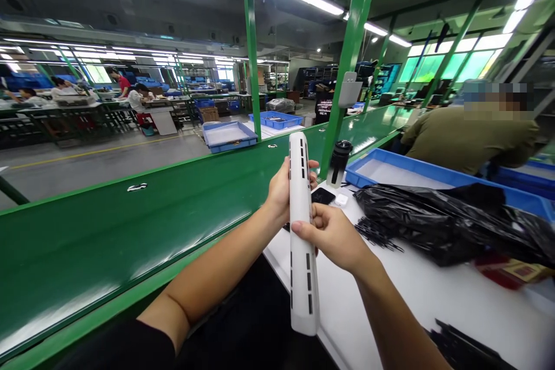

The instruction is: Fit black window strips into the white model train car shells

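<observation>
A long white slotted plastic piece [302, 196] is held up near the centre, its long side running away from me. My left hand [281, 188] grips it from the left and behind, with fingertips showing past its right edge. Around its middle, my right hand [333, 234] pinches it from the right, thumb on the front face. Dark slots line the piece near both ends. Part of my left hand's fingers is hidden behind it.
The green conveyor [173, 214] runs along the left. On the white table [390, 295] lie a black plastic bag [451, 214], black strips [468, 347] and a dark bottle [339, 163]. Behind them are a blue tray [407, 165] and a person [472, 133]. A green post [347, 63] stands ahead.
</observation>
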A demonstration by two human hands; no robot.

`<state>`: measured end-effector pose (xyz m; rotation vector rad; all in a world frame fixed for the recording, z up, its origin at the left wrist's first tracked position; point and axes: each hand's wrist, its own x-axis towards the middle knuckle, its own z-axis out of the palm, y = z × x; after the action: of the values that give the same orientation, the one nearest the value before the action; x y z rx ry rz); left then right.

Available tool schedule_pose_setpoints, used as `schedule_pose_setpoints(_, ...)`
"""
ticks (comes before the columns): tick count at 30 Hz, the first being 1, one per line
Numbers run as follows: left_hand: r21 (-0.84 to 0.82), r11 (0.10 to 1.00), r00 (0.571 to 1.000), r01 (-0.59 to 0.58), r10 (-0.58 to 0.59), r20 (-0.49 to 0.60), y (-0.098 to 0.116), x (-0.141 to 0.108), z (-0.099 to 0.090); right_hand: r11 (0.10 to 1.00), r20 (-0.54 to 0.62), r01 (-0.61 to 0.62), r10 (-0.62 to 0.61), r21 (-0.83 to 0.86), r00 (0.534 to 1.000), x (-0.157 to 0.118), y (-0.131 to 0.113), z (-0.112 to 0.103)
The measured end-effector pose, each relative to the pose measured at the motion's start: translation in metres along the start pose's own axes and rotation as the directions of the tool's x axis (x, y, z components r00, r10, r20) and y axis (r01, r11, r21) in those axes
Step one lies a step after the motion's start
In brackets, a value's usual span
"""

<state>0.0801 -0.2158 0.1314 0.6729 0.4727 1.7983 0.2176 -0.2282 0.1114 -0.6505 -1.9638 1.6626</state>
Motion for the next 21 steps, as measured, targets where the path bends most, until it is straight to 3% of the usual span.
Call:
schedule_pose_setpoints(10,0.082,0.996,0.99,-0.047,0.058,-0.128,-0.005,0.003,0.001,0.996,0.011,0.029,-0.028,-0.083,1.0,0.004,0.005,-0.009)
schedule_pose_setpoints(14,0.324,0.926,0.971,-0.194,0.228,-0.073,0.001,0.009,-0.009,0.996,0.045,0.011,-0.016,0.092,0.999,0.008,0.011,-0.009)
schedule_pose_setpoints(16,0.565,0.743,0.918,-0.357,0.392,0.065,0.02,0.013,-0.016,0.983,0.06,0.006,-0.018,0.184,0.998,0.009,0.014,-0.013)
schedule_pose_setpoints(18,0.754,0.355,0.807,-0.553,0.455,0.377,0.05,0.015,-0.019,0.989,0.078,0.01,-0.022,0.148,0.997,0.01,0.016,-0.02)
schedule_pose_setpoints(19,0.766,0.127,0.751,-0.631,0.351,0.56,0.068,0.014,-0.019,0.995,0.091,0.013,-0.022,0.102,0.996,0.01,0.016,-0.025)
schedule_pose_setpoints(20,0.718,-0.066,0.702,-0.693,0.167,0.693,0.085,0.012,-0.018,0.998,0.105,0.013,-0.019,0.054,0.994,0.01,0.016,-0.028)
schedule_pose_setpoints(21,0.63,-0.2,0.648,-0.75,-0.035,0.76,0.102,0.008,-0.016,1.0,0.118,0.014,-0.015,0.012,0.993,0.011,0.016,-0.031)
